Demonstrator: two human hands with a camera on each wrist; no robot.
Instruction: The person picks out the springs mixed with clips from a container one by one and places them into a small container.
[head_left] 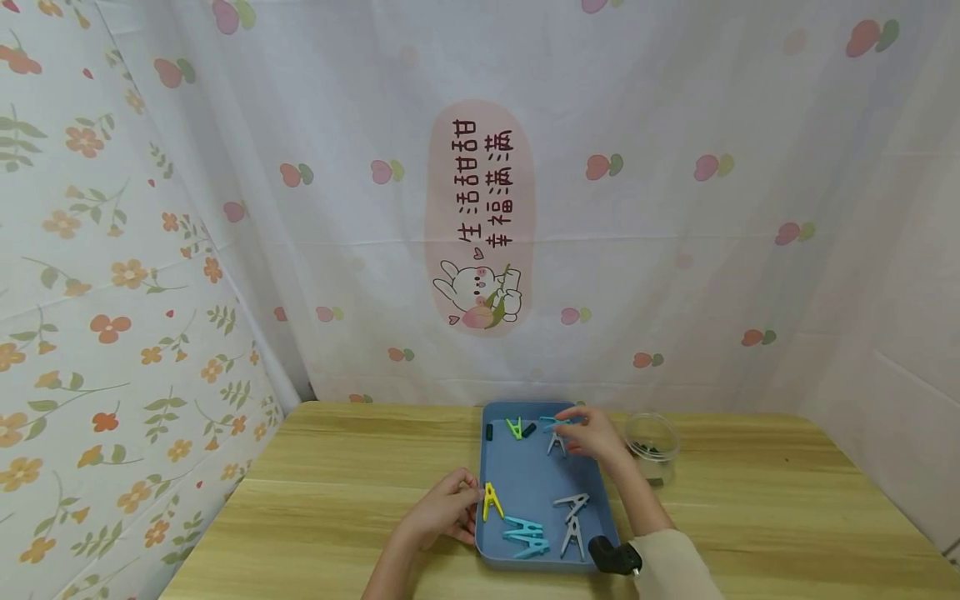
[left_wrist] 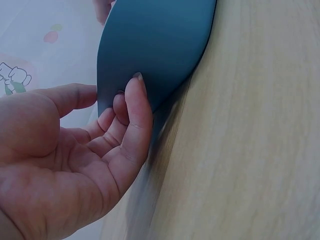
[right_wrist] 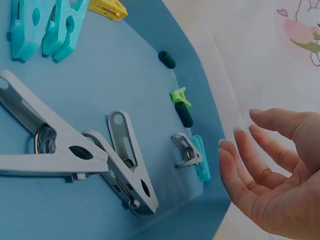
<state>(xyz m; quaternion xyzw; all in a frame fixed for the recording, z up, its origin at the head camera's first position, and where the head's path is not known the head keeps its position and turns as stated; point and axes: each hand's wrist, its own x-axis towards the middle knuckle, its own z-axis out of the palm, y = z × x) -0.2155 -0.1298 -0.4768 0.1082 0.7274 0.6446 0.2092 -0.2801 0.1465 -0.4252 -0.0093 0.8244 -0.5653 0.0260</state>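
Note:
A blue tray (head_left: 528, 475) on the table holds several plastic clothespins. My left hand (head_left: 448, 506) grips its left wall, thumb at the rim and curled fingers against the outside. Just inside lies a yellow clothespin (head_left: 489, 502), with teal clothespins (head_left: 527, 538) nearer me. Grey clothespins (head_left: 573, 535) lie at the near right. My right hand (right_wrist: 272, 170) hovers at the far right corner, fingers loosely bent and holding nothing. Close by are a teal clothespin (right_wrist: 201, 157) and a grey clothespin (right_wrist: 186, 149). A green clothespin (head_left: 514, 428) lies at the far side beside a dark green ridged cylinder (right_wrist: 183, 114).
Right of the tray stands a clear round container (head_left: 652, 429) with small dark pieces in it. A second dark green cylinder (head_left: 490, 432) is in the tray's far left corner. A patterned cloth (head_left: 360, 275) hangs behind the wooden table (head_left: 345, 467).

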